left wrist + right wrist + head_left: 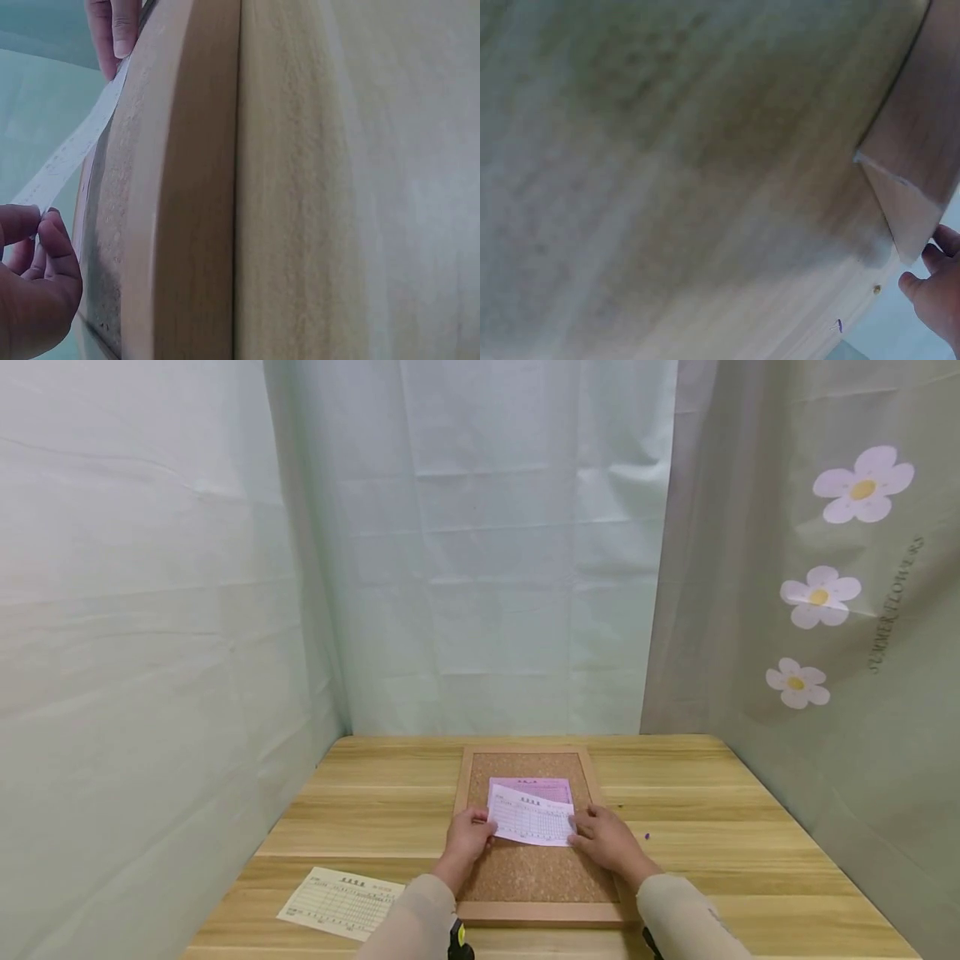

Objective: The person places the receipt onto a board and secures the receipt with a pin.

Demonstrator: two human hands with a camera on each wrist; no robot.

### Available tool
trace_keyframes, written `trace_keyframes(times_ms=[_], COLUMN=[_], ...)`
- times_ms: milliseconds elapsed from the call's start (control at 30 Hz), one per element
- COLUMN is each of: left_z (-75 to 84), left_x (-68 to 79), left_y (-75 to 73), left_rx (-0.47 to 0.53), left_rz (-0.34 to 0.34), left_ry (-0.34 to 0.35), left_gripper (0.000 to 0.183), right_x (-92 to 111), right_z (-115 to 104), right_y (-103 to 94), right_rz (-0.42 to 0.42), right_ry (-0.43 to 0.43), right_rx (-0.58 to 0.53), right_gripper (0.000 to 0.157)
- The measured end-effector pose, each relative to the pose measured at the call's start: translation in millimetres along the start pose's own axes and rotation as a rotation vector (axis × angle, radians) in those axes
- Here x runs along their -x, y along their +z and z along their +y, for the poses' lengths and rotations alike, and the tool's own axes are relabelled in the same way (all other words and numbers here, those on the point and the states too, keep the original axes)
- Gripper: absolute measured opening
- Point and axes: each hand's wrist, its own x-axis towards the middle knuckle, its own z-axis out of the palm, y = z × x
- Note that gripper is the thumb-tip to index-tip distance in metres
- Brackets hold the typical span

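A white printed form (531, 820) is held by both hands over a framed cork board (543, 878). My left hand (467, 842) pinches its left edge between thumb and fingers, seen close in the left wrist view. At the opposite edge, my right hand (611, 843) grips the paper with thumb and fingertips. In the left wrist view the sheet stands off the cork near the left hand and slopes down toward the right hand. Under it, a pink form (555, 789) lies on the cork, mostly covered, with its top strip showing.
On the wooden table (720, 877), a yellow printed form (341, 902) lies left of the board, partly behind the left sleeve. A small purple pin (839, 325) and a yellowish one (877, 289) lie right of the board. Pale curtains (495, 568) surround the table's back and sides.
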Motion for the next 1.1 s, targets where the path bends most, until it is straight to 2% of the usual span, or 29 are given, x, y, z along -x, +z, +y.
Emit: trace_keyframes(times_ms=[467, 667, 1100], left_z=[-4.6, -5.6, 2.9], left_x=[-0.5, -3.1, -3.5], left_y=[-1.4, -3.2, -10.0], left_rx=[-0.026, -0.063, -0.188], left_rz=[0.005, 0.007, 0.068], left_ry=[-0.012, -0.039, 0.012], left_gripper=[0.005, 0.007, 0.011], right_x=[3, 6, 7], right_z=[-1, 0, -1], right_y=[0.4, 1.2, 1.1], right_rz=[-0.020, -0.032, -0.035], right_ry=[0.022, 0.064, 0.075], right_rx=[0.013, -0.003, 0.006], right_gripper=[0.041, 0.042, 0.043])
